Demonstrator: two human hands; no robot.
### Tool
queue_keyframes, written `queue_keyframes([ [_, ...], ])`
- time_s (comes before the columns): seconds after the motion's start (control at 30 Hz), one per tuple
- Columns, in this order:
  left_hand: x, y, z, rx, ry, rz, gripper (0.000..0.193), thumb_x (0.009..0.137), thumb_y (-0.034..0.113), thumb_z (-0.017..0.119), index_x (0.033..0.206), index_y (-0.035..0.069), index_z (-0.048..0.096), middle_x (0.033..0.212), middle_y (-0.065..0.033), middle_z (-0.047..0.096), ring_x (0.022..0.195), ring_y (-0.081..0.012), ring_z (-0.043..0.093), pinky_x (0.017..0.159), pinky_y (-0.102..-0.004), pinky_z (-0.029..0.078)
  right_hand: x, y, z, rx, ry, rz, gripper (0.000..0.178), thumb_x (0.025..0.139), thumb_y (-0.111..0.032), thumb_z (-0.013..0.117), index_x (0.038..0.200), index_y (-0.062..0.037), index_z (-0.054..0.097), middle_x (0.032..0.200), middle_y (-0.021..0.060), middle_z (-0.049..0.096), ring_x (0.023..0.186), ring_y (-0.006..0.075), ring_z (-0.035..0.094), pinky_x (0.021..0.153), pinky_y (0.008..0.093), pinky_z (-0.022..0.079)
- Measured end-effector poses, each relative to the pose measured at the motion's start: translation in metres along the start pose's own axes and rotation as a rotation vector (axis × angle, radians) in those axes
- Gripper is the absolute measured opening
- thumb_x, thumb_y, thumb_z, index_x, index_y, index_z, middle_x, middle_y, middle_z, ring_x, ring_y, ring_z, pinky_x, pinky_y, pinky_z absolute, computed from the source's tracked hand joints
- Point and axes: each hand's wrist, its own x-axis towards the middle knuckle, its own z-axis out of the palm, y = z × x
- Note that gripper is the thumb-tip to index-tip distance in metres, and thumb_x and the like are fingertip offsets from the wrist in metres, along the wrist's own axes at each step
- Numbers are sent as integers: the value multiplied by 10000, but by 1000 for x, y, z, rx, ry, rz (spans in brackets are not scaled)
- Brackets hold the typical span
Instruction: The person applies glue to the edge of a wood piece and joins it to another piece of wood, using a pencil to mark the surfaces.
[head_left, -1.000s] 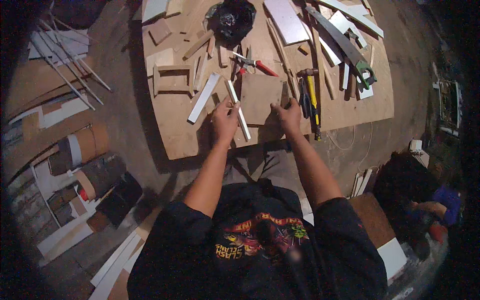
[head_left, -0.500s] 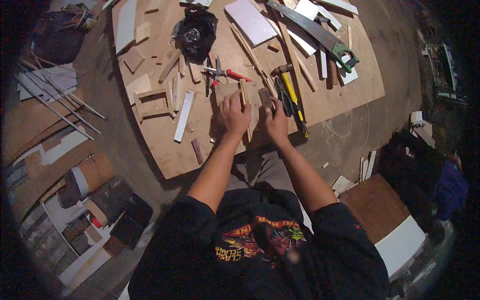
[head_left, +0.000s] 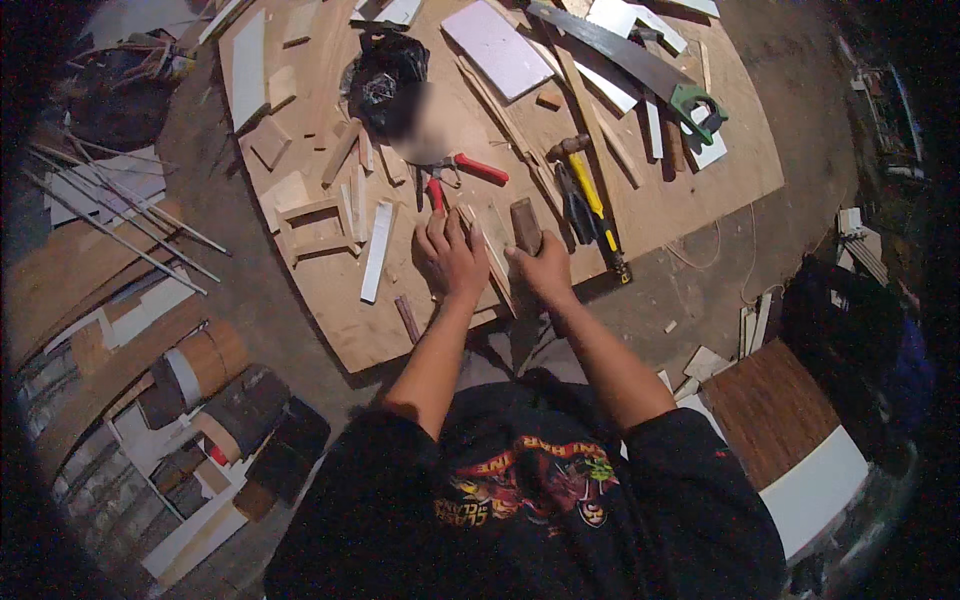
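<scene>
My left hand (head_left: 455,258) lies palm down near the table's front edge, its fingers spread beside a thin wooden strip (head_left: 488,252). Whatever lies under the palm is hidden. My right hand (head_left: 545,268) is closed around the near end of a small dark brown wooden block (head_left: 525,226), just right of the strip. Beyond my left fingertips rest red-handled pliers (head_left: 481,168) with their handles apart. To the right of the block lies a hammer (head_left: 587,185) with a yellow and black handle.
A handsaw (head_left: 640,70) with a green handle lies at the far right of the wooden table (head_left: 690,215). A black plastic bag (head_left: 385,85), a small wooden frame (head_left: 318,228), a white strip (head_left: 377,252) and several offcuts occupy the left. Boards (head_left: 775,410) are stacked on the floor at right.
Both hands have drawn nearer to me, with the brown block in my right hand. The thin strip has also come nearer and now slants more. The whole view has shifted slightly.
</scene>
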Motion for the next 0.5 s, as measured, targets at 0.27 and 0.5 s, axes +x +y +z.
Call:
queue_keyframes([
  [0.27, 46, 50, -16, 56, -43, 12, 461, 947, 356, 662, 1326, 95, 638, 1484, -239, 365, 1406, -489, 264, 1145, -613, 269, 16, 1, 3, 73, 183, 55, 417, 828, -298, 800, 1029, 33, 644, 873, 162, 717, 830, 249, 707, 758, 389, 545],
  [0.5, 103, 27, 7, 24, 0, 28, 514, 972, 364, 626, 1444, 175, 547, 1516, -234, 342, 1442, -481, 221, 1165, -644, 187, 54, -77, -4, -179, 152, -77, 466, 838, -310, 782, 1081, 56, 628, 1006, 301, 695, 970, 475, 674, 835, 504, 535],
])
